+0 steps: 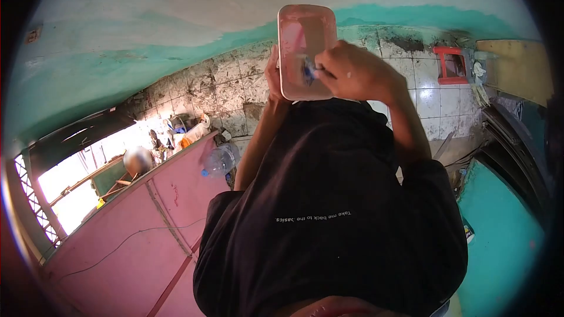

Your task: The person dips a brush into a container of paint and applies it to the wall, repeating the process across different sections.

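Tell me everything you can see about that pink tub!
The pink tub is open, rectangular, with rounded corners and a pale rim; it looks like plastic. It is held before the dark shirt, opening toward the camera. The left hand grips one side; the right hand, over the opposite edge, holds something blue, too blurred to name, inside.

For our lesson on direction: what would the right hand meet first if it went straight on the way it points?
Probably the inside of the pinkish container, beyond the blurred blue item in the right hand; depth is unclear.
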